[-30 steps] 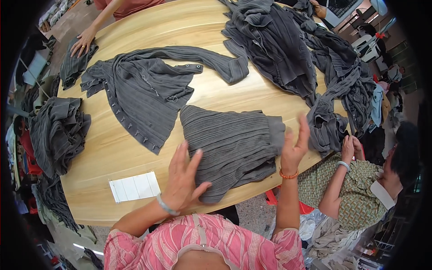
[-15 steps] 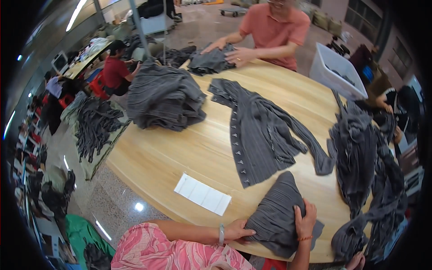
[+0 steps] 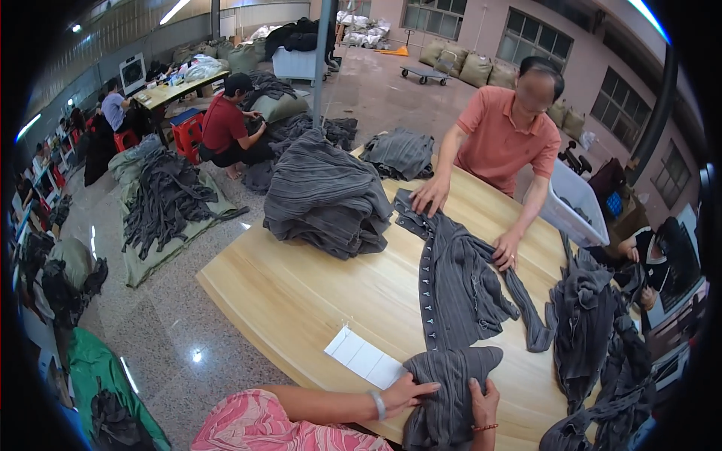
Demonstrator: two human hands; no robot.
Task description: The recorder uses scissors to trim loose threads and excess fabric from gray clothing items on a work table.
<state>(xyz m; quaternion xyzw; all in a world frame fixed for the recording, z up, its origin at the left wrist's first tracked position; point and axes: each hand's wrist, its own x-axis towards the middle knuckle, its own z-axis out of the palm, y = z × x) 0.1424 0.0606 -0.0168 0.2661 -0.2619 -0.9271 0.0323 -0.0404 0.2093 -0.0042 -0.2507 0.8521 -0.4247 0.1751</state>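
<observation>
A dark grey ribbed garment [image 3: 445, 370], bunched into a folded shape, is between my hands at the near edge of the table. My left hand [image 3: 404, 392] grips its left side, thumb on top. On its right side, my right hand [image 3: 485, 404] holds the cloth with bent fingers. Just beyond lies a grey buttoned-front garment [image 3: 459, 289], spread out with a row of metal fasteners down one edge. The held garment overlaps its lower end. A white card strip [image 3: 364, 356] lies left of my hands, partly covered by the held garment.
A co-worker in a coral shirt [image 3: 511, 143] has both hands on the spread garment. A tall pile of grey garments [image 3: 327, 197] stands on the table's left, a smaller folded stack [image 3: 398, 153] behind it. Loose grey garments [image 3: 583, 323] hang over the right edge, near a white tub [image 3: 577, 203].
My hands have turned the held garment and moved it against the spread one. The co-worker's hands have left the small folded stack and come down on the spread garment. The view has shifted.
</observation>
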